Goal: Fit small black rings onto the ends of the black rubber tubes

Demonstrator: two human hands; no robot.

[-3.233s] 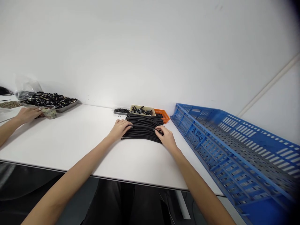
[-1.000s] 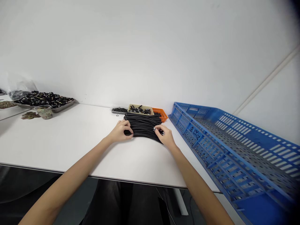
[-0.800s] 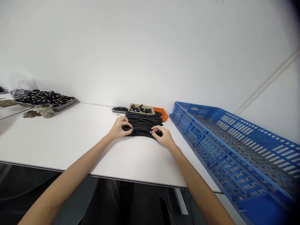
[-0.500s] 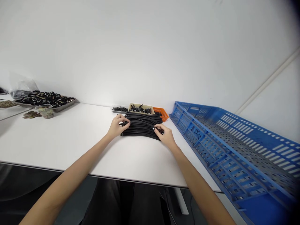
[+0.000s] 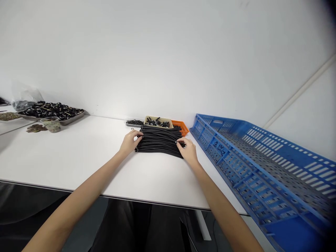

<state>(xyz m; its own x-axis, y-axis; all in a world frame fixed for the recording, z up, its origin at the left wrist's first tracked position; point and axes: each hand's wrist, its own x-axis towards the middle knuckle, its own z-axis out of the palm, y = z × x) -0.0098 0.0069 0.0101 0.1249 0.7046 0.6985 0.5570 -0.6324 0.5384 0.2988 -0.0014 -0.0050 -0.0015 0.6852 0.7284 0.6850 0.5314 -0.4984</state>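
Observation:
A layer of long black rubber tubes [image 5: 160, 141] lies side by side on the white table in front of me, their ends pointing left and right. At the left ends, my left hand [image 5: 130, 141] is closed, thumb and forefinger pinching at a tube. My right hand [image 5: 188, 149] is likewise closed at the right ends, its fingertips on a tube there. The exact grip is partly hidden by the fingers. A small black ring [image 5: 132, 128] lies on the table just beyond my left hand.
Behind the tubes stand a small tray of black rings [image 5: 134, 123], a cream tray of black parts [image 5: 157, 122] and an orange basket [image 5: 183, 128]. A large blue crate [image 5: 236, 168] fills the right. Far left are a metal tray [image 5: 73, 119], a plastic cup [image 5: 51, 125] and brownish pieces [image 5: 36, 128].
My left hand has shifted slightly left and back, uncovering the small ring. My right hand has moved a little right, towards the tube ends.

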